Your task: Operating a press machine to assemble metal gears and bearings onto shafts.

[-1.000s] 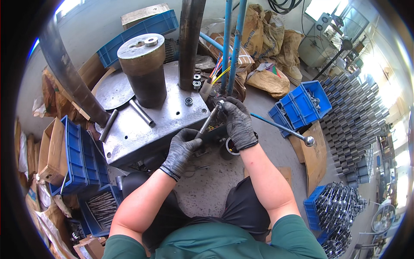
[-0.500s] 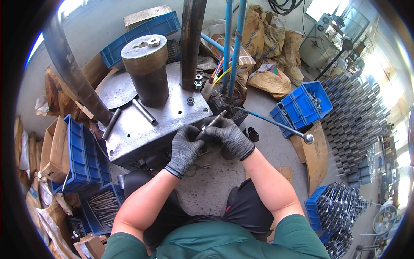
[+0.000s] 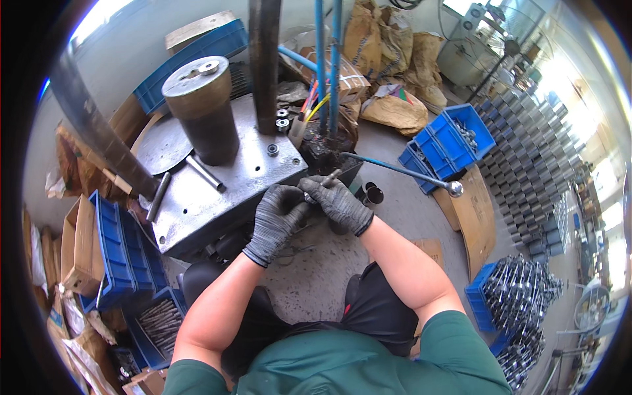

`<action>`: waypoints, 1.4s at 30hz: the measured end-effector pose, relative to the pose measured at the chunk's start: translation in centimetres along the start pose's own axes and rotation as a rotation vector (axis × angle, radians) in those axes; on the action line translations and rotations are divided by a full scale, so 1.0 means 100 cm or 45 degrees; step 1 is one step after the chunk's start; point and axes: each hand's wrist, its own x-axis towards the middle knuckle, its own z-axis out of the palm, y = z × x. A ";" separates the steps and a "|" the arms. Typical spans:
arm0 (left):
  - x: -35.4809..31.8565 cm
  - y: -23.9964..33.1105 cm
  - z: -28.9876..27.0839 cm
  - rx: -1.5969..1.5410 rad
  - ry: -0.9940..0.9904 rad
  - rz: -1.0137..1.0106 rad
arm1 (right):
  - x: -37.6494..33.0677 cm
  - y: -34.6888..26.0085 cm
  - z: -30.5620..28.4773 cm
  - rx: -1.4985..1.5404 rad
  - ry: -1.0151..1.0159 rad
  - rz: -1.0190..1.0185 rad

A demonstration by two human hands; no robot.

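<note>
Both my hands wear grey knitted gloves and meet just in front of the steel press table's near right edge. A short steel shaft (image 3: 332,176) slants up and to the right out of my right hand (image 3: 341,205), whose fingers are closed around it. My left hand (image 3: 276,217) pinches at the shaft's lower end, which the gloved fingers mostly cover. On the table (image 3: 263,172) lie a small bearing (image 3: 272,150) and two loose steel rods, a bright one (image 3: 205,173) and a dark one (image 3: 158,197). A thick steel cylinder (image 3: 205,122) stands behind them, with a ring (image 3: 209,67) on top.
Dark upright columns (image 3: 264,72) rise from the table. A blue lever with a ball end (image 3: 454,189) reaches right. Blue bins (image 3: 457,141) and stacked steel tubes (image 3: 526,164) stand at right. A bin of rods (image 3: 160,326) is at lower left, a heap of shafts (image 3: 523,296) at lower right.
The whole view has shifted, so the table sits further left. My right hand has come further over the shaft, and less of its length shows. Both hands stay together on it.
</note>
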 end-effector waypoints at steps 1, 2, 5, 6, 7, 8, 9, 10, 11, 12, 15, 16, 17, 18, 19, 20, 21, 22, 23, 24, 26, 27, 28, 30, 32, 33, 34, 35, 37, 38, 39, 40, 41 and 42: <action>0.002 0.005 0.001 -0.147 -0.048 -0.119 | 0.002 0.005 -0.008 -0.010 -0.042 -0.032; 0.005 0.001 0.001 -0.152 -0.087 -0.115 | 0.004 0.012 -0.017 -0.020 -0.078 -0.062; 0.020 -0.025 -0.002 0.190 0.025 0.176 | 0.000 0.025 -0.067 -0.365 0.079 0.021; 0.020 -0.035 -0.004 0.144 0.016 0.124 | -0.008 0.029 -0.084 -0.554 0.107 0.097; 0.019 -0.037 -0.004 0.093 -0.007 0.058 | -0.020 0.028 -0.102 -0.597 0.182 0.078; 0.019 -0.034 -0.003 0.045 -0.032 -0.010 | -0.033 0.031 -0.124 -0.582 0.243 0.125; 0.018 -0.031 -0.002 -0.044 -0.055 -0.053 | -0.049 0.034 -0.147 -0.600 0.265 0.246; 0.016 -0.030 -0.001 -0.129 -0.077 -0.103 | -0.071 0.042 -0.167 -0.612 0.282 0.370; 0.015 -0.030 -0.002 -0.063 -0.147 -0.049 | -0.099 0.052 -0.186 -0.584 0.339 0.421; 0.016 -0.032 -0.001 -0.004 -0.212 0.014 | -0.130 0.065 -0.207 -0.526 0.465 0.456; 0.007 -0.035 0.004 0.304 -0.344 0.230 | -0.231 0.123 -0.241 -0.323 0.797 0.511; 0.003 -0.031 0.013 0.339 -0.405 0.250 | -0.269 0.150 -0.250 -0.206 0.983 0.507; 0.001 -0.033 0.019 0.394 -0.469 0.270 | -0.309 0.184 -0.257 -0.107 1.127 0.460; 0.000 -0.036 0.023 0.452 -0.526 0.292 | -0.345 0.218 -0.260 -0.010 1.266 0.407; -0.002 -0.039 0.023 0.456 -0.550 0.292 | -0.372 0.243 -0.255 0.077 1.420 0.484; -0.004 -0.041 0.022 0.470 -0.584 0.299 | -0.394 0.265 -0.245 0.166 1.569 0.561; -0.008 -0.040 0.020 0.489 -0.611 0.305 | -0.409 0.282 -0.231 0.266 1.705 0.571; -0.012 -0.037 0.021 0.499 -0.625 0.307 | -0.423 0.299 -0.218 0.368 1.843 0.579; -0.014 -0.034 0.024 0.501 -0.632 0.200 | -0.439 0.319 -0.209 0.381 1.859 0.583; -0.016 -0.033 0.030 0.500 -0.643 0.097 | -0.458 0.343 -0.201 0.550 1.970 0.600; -0.019 -0.043 0.029 0.554 -0.643 0.190 | -0.471 0.367 -0.183 0.745 2.061 0.616; -0.021 -0.046 0.028 0.601 -0.655 0.165 | -0.471 0.373 -0.174 0.853 2.170 0.609; -0.023 -0.048 0.027 0.648 -0.666 0.140 | -0.470 0.379 -0.167 0.962 2.276 0.601; -0.028 -0.053 0.028 0.651 -0.724 0.023 | -0.470 0.389 -0.163 1.004 2.315 0.577; -0.032 -0.058 0.033 0.648 -0.786 -0.092 | -0.472 0.397 -0.166 1.029 2.490 0.427; -0.034 -0.059 0.032 0.692 -0.845 -0.091 | -0.471 0.398 -0.170 1.039 2.492 0.429; -0.037 -0.062 0.031 0.736 -0.904 -0.089 | -0.470 0.399 -0.177 1.031 2.512 0.308; -0.038 -0.070 0.028 0.807 -0.938 -0.059 | -0.468 0.400 -0.185 1.020 2.531 0.186; -0.038 -0.080 0.023 0.853 -0.984 -0.073 | -0.465 0.396 -0.202 0.984 2.539 0.227; -0.038 -0.084 0.022 0.893 -1.023 -0.090 | -0.463 0.392 -0.209 0.940 2.541 0.266; -0.037 -0.084 0.021 0.896 -1.023 -0.091 | -0.461 0.389 -0.215 0.907 2.515 0.267; -0.037 -0.085 0.022 0.923 -1.033 -0.103 | -0.461 0.387 -0.218 0.910 2.516 0.270; -0.037 -0.087 0.022 0.948 -1.045 -0.115 | -0.461 0.385 -0.220 0.840 2.472 0.320; -0.038 -0.088 0.019 0.956 -1.045 -0.122 | -0.459 0.382 -0.219 0.774 2.420 0.373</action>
